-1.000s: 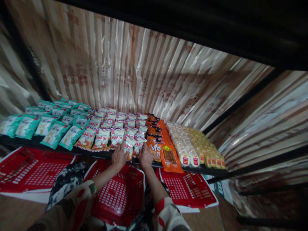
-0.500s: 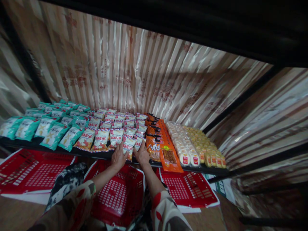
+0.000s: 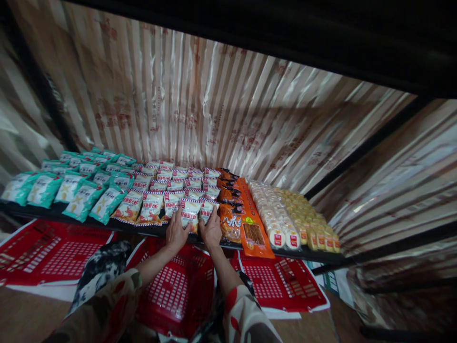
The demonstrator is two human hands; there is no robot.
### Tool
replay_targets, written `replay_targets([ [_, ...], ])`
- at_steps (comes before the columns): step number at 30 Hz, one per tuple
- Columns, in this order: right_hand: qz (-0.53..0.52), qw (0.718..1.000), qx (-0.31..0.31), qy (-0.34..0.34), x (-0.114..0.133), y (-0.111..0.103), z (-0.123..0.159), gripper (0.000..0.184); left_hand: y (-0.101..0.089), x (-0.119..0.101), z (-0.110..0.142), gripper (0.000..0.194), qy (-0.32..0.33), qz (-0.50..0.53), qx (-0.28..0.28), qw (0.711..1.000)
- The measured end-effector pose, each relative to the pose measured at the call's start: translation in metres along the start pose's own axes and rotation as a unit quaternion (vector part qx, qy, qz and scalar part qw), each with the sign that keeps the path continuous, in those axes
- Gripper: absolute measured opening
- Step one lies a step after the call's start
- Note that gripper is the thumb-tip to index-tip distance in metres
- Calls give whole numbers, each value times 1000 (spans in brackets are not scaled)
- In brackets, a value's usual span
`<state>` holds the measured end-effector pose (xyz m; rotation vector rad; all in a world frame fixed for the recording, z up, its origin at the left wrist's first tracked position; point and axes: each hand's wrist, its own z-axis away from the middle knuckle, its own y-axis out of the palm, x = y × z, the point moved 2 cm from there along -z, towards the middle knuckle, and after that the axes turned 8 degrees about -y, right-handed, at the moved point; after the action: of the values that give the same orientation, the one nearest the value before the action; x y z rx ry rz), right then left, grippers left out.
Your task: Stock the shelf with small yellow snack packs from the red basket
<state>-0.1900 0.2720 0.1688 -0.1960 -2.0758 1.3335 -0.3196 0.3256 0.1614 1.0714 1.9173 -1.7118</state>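
Observation:
My left hand (image 3: 176, 232) and my right hand (image 3: 211, 230) rest at the front edge of a dark shelf (image 3: 314, 257), one on each side of a red-and-white snack packet (image 3: 190, 214). The fingers of both hands lie stretched against the packet's sides, touching it. That packet sits at the front of rows of the same red-and-white packets (image 3: 167, 186). Orange packets (image 3: 230, 209) lie just right of my right hand.
Teal snack packets (image 3: 71, 186) fill the shelf's left part; rows of small round yellow and white snacks (image 3: 293, 214) fill the right. Red plastic baskets (image 3: 174, 290) stand on the floor below, with another (image 3: 282, 283) to the right. Striped foil sheeting (image 3: 200, 109) backs the shelf.
Both hands have drawn closer together around the front packet, the right one shifting left from the orange packets. The packet between them now lies squarer in its row.

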Motion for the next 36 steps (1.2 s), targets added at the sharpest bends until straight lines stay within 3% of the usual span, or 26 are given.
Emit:
replay_targets([
  [8, -25, 999, -28, -5, -3, 4, -11, 69, -2, -11, -16, 63, 3, -6, -23, 1000],
  [14, -45, 998, -32, -15, -8, 11, -17, 70, 7, -12, -21, 62, 2, -56, -10, 998],
  [23, -38, 999, -22, -16, -15, 16, -11, 67, 14, -9, -9, 64, 28, -119, -35, 992],
  [36, -29, 995, -64, -71, -21, 22, 10, 66, 14, 4, 2, 62, 87, -118, -49, 988],
])
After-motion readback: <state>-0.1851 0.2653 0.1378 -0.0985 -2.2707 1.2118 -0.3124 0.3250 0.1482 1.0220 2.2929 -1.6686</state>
